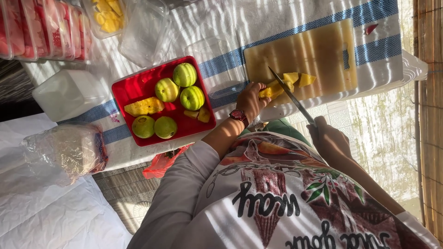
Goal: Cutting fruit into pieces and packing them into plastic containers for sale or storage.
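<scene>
Standing by the table, I see the person's left hand (251, 99), a dark red watch on its wrist, with its fingers pinched together on a yellow wedge of cut fruit (272, 90). The wedge lies at the near edge of a pale beige rectangular cutting board (300, 46). Two more yellow fruit chunks (300, 79) sit just beside it on the board.

The right hand (330, 138) is wrapped shut around the handle of a long steel-bladed knife (288, 92). The handle itself is hidden inside the fist. The blade slants across the board's edge, its tip resting against the held wedge.

The board sits on a white cloth with blue stripes (369, 18) that covers the table. To the left of the left hand is a square red plastic tray (127, 92) carrying five round green fruits (184, 74), a jagged yellow fruit slice (144, 106) and a couple of small yellow bits. Empty clear plastic tubs (145, 32) stand beyond the tray. Farther off are a tub of yellow fruit pieces (108, 16) and a row of tubs packed with red fruit (46, 30). A white lidded plastic box (69, 92) and a crumpled clear plastic bag (64, 152) lie at the table's left end.
</scene>
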